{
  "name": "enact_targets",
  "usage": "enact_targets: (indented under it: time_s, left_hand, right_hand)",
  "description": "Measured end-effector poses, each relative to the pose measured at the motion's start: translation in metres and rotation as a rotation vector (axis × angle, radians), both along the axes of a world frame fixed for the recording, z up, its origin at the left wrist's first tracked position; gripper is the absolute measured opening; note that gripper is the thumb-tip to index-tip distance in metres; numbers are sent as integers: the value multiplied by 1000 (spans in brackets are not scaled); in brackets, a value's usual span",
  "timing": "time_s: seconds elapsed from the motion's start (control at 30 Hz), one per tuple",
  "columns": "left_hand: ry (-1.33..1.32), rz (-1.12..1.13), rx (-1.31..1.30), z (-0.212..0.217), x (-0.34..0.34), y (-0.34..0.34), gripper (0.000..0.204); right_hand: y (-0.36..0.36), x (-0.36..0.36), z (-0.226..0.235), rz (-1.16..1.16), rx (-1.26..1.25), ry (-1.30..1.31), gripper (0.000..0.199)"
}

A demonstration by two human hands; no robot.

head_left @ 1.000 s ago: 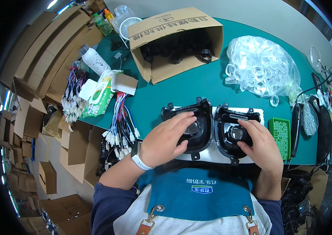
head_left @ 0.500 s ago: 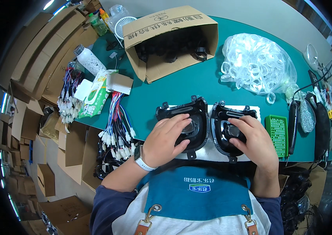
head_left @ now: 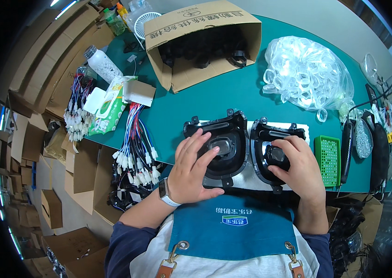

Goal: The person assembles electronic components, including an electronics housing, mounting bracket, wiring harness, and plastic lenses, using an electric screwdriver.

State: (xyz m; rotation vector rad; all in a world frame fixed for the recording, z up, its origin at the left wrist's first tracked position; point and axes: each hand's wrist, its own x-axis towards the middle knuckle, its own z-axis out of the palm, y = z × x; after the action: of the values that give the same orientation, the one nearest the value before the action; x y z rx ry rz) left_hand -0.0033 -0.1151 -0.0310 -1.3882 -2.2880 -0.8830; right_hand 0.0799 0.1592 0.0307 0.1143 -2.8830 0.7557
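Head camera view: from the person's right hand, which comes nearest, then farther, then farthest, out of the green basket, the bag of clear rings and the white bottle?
From the right hand:
1. Green basket, just right of it.
2. Bag of clear rings, beyond it, toward the table's far right.
3. White bottle, far left corner.

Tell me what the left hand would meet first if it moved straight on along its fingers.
Probably the raised top rim of the black plastic lamp housing under the left hand; beyond lies green table.
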Motion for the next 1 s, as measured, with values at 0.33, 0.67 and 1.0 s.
enact_targets:
  time_s: [0.33,0.67,1.0]
  left_hand:
    - [-57,174,180,-29,-8,2,85]
    - [-48,192,178,-30,-11,6,84]
    - [-42,192,168,-30,-11,6,84]
  right_hand:
    - [-11,-1,-32,-52,60,162,41]
    - [-9,-3,-37,-53,86,164,42]
    - [-9,-1,-34,-69,-12,151,44]
